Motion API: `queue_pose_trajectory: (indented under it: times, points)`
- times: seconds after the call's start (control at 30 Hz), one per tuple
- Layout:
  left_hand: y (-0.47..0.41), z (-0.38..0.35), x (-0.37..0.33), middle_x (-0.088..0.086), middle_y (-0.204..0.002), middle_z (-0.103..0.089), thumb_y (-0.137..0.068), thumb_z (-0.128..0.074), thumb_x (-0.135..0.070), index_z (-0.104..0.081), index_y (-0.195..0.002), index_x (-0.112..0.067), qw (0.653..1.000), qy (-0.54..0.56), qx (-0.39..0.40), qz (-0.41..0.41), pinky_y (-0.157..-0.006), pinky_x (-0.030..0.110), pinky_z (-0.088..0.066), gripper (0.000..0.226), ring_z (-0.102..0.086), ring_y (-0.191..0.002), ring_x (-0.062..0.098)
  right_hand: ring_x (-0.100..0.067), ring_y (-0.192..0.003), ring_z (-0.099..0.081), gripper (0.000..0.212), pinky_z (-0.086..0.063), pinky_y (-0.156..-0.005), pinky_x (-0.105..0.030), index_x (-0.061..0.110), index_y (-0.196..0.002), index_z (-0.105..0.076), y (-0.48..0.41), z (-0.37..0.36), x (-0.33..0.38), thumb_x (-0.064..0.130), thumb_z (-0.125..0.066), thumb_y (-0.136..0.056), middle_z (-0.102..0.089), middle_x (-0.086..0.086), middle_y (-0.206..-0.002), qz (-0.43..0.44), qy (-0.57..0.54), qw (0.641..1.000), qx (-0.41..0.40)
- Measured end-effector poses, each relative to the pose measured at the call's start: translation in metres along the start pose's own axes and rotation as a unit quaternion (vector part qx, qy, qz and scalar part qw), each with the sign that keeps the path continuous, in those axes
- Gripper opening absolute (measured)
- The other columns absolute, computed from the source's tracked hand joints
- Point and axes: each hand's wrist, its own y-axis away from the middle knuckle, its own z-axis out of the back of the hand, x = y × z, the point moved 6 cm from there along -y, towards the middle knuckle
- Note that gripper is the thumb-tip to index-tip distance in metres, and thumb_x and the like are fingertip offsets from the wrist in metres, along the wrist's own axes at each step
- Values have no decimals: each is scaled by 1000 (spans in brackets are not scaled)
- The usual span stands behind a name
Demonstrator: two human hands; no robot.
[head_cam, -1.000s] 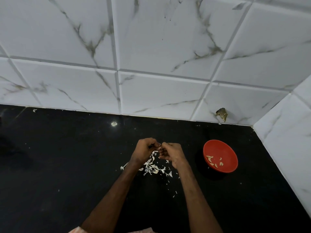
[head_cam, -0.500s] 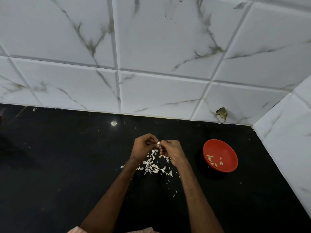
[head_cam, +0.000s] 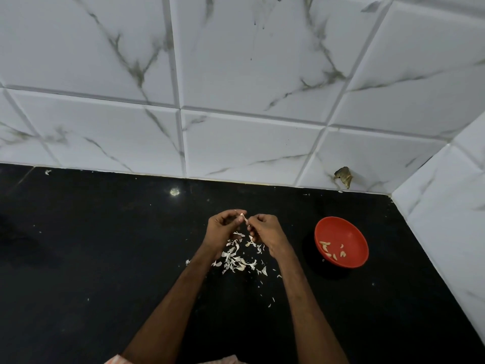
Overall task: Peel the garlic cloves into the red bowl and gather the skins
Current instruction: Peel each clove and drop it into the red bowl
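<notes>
Nearest the camera, left of the red bowl (head_cam: 346,233): two bare forearms reaching forward over the black bench (head_cam: 105,271).

Item, left of the bowl and slightly nearer than it: skins (head_cam: 236,260), white papery flakes in a loose heap on the bench, with strays trailing towards the viewer. Not yet gathered.

Item, level with the bowl, well apart to its left: left hand (head_cam: 223,228) and right hand (head_cam: 266,232), raised above the heap, fingers curled, fingertips meeting. Both pinch one garlic clove (head_cam: 243,217), a small pale sliver between them. Which hand has the flesh and which the skin is too small to tell.

Item, the bowl itself: stands on the bench towards the corner, holding several peeled cloves (head_cam: 332,250) on its near side.

Item, beyond the bowl: tiled wall (head_cam: 236,74), white with grey veining; a brownish scrap (head_cam: 343,176) clings to it just above the bench.

Step in hand, by judgement: peeling, mid-task. The next move calls for stripping the last skin, letting it fall onto the heap, then carrying the bare clove rightward to the bowl. Gathering comes afterwards.
</notes>
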Motion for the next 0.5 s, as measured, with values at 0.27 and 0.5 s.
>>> queue_pose_trajectory:
  times: [0.27,0.5]
  points:
    - [-4,-1,7,0,-75,-66,-95,-60,-2,-72,-107,-6,998,55,-21,33,-53,24,-53,17,-55,-66,9,-6,-48,-50,18,-43,-45,-20,8,-78,-65,-4,1,0,11,-59,-95,-58,0,-62,16,39,999,-32]
    - [-8,-4,6,9,-80,-61,-95,-61,-3,-73,-105,-4,997,71,-26,34,-54,29,-58,16,-54,-68,11,-7,-49,-54,15,-47,-49,-25,13,-82,-64,-9,4,1,22,-64,-93,-61,1,-63,72,104,985,-113]
